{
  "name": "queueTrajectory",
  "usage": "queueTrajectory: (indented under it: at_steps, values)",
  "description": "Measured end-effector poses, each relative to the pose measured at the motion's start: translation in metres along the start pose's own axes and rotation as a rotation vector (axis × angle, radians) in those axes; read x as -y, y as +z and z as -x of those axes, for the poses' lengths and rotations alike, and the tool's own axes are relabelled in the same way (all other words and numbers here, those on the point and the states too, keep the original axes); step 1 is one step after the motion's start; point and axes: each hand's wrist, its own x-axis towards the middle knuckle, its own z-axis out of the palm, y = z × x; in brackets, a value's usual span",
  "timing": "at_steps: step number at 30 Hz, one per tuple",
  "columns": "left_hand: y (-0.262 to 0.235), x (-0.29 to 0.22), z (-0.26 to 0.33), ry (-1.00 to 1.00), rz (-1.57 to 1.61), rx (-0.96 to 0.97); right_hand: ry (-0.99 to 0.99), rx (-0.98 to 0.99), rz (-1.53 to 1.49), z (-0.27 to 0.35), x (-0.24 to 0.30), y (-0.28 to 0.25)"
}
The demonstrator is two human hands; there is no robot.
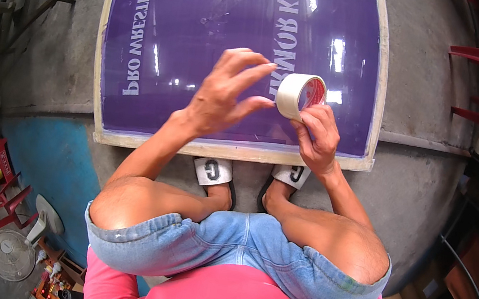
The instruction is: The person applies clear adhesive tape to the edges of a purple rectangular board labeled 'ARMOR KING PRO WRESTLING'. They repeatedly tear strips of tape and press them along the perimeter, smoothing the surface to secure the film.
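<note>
The right hand (320,140) pinches the lower rim of a white tape roll (289,97), held above the pale-framed purple panel (167,72), nearer its near and right edges; the left hand (216,99) is spread, thumb just beside the roll, contact unclear. A firm right pinch should keep the roll from twisting if the left thumb presses its side
</note>
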Motion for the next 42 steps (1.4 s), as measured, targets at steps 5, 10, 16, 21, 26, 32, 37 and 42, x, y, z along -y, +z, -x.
queueTrajectory:
  at_steps: [5, 10, 16, 21, 26, 32, 37, 42]
  values:
    - [0.027, -0.007, 0.006, -0.011, 0.138, -0.037, 0.057, -0.014, -0.109, -0.015, 0.014, 0.017]
    - [0.028, -0.009, 0.017, -0.051, 0.150, -0.132, 0.128, -0.023, -0.158, -0.016, 0.018, 0.025]
    - [0.025, 0.007, 0.015, -0.031, 0.043, -0.265, 0.106, 0.018, -0.191, -0.028, 0.018, 0.030]
    - [0.027, 0.009, 0.017, 0.053, -0.133, -0.202, 0.180, 0.094, -0.024, -0.028, 0.028, 0.033]
    - [0.030, 0.010, 0.042, -0.099, 0.127, -0.144, 0.336, 0.188, -0.056, -0.025, 0.028, 0.031]
    - [0.044, 0.014, 0.079, -0.630, 0.585, -0.256, 0.490, 0.472, -0.234, -0.019, 0.045, 0.038]
    - [0.017, 0.032, 0.137, -0.865, 0.514, -0.511, 0.513, 0.839, -0.279, -0.028, 0.040, 0.005]
    - [-0.120, 0.105, 0.305, -1.152, 0.221, -0.719, 0.600, 0.887, -0.134, 0.014, -0.034, -0.104]
